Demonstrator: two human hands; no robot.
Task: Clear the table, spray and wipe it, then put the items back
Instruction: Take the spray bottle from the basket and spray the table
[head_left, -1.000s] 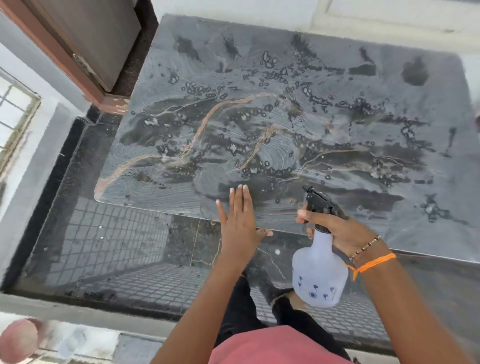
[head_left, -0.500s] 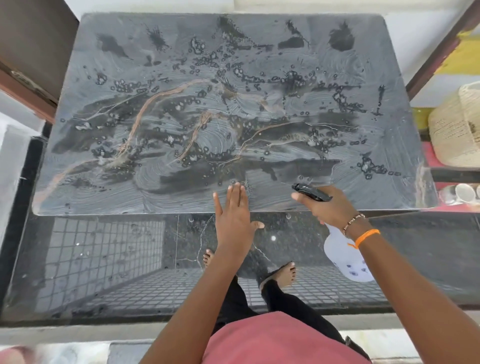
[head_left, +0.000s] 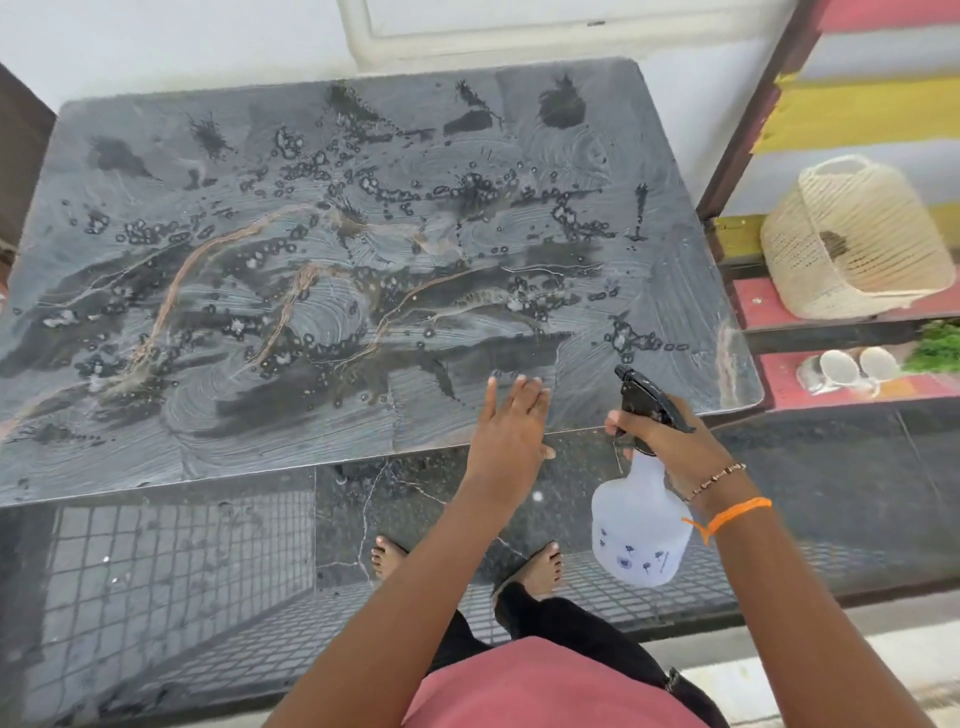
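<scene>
My right hand (head_left: 670, 441) grips the translucent white spray bottle (head_left: 636, 525) just off the wet grey marble table (head_left: 322, 291)'s near edge; my left hand (head_left: 511, 431), fingers spread, rests flat there.

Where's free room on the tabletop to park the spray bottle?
The whole table top is bare of objects, though wet with droplets and puddles across the middle and far side. The near right corner looks driest. Only the near edge is occupied: left hand flat there, right hand holding the spray bottle beside it.
</scene>
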